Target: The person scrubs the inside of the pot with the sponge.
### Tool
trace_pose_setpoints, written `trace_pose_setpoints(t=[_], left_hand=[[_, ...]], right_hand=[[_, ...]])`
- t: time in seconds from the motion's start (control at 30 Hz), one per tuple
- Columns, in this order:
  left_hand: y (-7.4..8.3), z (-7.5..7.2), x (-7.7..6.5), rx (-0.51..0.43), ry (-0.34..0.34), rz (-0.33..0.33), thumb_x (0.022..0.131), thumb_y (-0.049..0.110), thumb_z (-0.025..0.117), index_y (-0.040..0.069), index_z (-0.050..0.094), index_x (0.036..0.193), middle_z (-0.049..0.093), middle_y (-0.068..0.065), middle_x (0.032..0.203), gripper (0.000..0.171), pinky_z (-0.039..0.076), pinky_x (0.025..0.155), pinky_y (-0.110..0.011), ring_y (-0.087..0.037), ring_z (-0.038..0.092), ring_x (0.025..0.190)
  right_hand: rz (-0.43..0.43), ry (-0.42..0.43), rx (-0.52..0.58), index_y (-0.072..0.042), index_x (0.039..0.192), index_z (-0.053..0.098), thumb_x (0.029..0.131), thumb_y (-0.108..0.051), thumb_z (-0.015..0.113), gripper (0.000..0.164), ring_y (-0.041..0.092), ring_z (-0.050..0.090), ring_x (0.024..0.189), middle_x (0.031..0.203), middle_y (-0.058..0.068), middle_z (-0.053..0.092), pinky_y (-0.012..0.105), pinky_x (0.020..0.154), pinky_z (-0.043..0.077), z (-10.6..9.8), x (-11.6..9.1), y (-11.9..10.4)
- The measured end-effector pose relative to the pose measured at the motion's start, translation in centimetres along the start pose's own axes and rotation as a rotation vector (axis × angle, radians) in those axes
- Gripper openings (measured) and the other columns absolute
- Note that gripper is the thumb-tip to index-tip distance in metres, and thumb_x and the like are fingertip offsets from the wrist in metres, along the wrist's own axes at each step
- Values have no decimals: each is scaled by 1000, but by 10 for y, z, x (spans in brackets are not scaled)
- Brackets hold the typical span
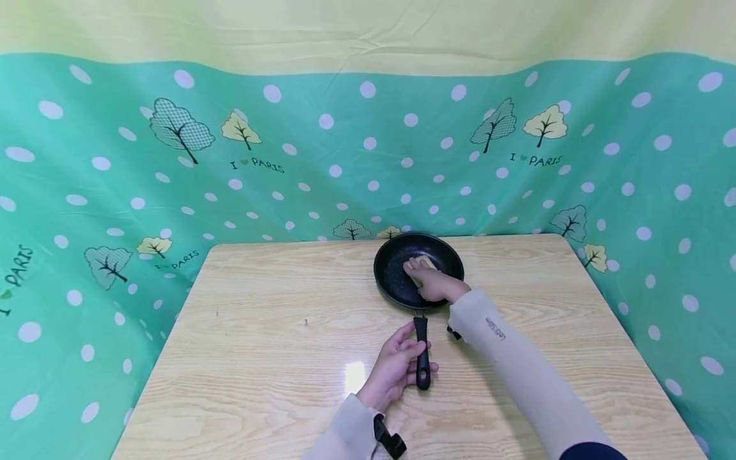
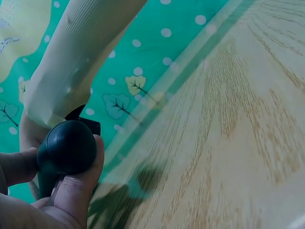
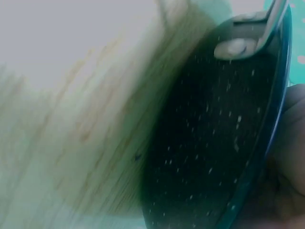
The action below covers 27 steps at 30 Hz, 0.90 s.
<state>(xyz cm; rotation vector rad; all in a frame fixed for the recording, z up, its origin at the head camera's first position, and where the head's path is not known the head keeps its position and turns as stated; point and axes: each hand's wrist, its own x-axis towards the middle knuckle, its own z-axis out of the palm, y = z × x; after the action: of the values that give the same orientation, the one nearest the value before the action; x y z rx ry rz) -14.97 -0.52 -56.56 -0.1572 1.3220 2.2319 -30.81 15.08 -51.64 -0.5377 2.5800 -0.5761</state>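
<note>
A black frying pan (image 1: 397,281) stands at the back of the table, its handle (image 1: 422,377) toward me. My left hand (image 1: 393,367) grips that handle, thumb on top and fingers beneath; in the left wrist view the handle's rounded end (image 2: 66,148) shows between thumb and fingers. Inside the pan, my right hand (image 1: 431,281) holds a pale yellow sponge (image 1: 427,259) against the inner surface, largely covered by the fingers. The right wrist view shows the speckled dark pan (image 3: 205,138) close up, with its metal handle bracket (image 3: 238,47) at the top and my right hand (image 3: 290,157) past the rim.
The wood-grain table (image 1: 259,332) extends widely to the left of the pan and also to its right. A green dotted curtain (image 1: 310,147) hangs behind and on both sides. My right forearm sleeve (image 1: 517,364) crosses over the table's right half.
</note>
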Motion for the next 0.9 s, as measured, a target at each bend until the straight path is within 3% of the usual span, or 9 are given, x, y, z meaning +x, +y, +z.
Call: trace_pose_setpoints(t=[0.33,0.67,0.9], left_hand=[[1,0,0,4,-9,-3,96,12,63,18,35,153,60,-19,123,64,60,69,-43,-26,73,75],[1,1,0,14,-7,-1,96,12,62,19,37,152,62,-20,123,62,59,69,-44,-27,73,75],[2,1,-1,8,-7,6,96,12,62,18,36,152,61,-20,125,62,59,63,-37,-24,73,74]], right_hand=[[-47,-43,38,-12,156,26,97,0,53,66,34,3,151,165,11,8,52,120,10,5,-1,-15],[-88,-71,5,-15,156,24,98,-3,53,66,31,4,151,165,8,10,47,121,11,7,12,-30],[-100,-53,-50,-10,157,22,97,-4,55,68,34,4,151,164,12,9,47,121,11,6,24,-35]])
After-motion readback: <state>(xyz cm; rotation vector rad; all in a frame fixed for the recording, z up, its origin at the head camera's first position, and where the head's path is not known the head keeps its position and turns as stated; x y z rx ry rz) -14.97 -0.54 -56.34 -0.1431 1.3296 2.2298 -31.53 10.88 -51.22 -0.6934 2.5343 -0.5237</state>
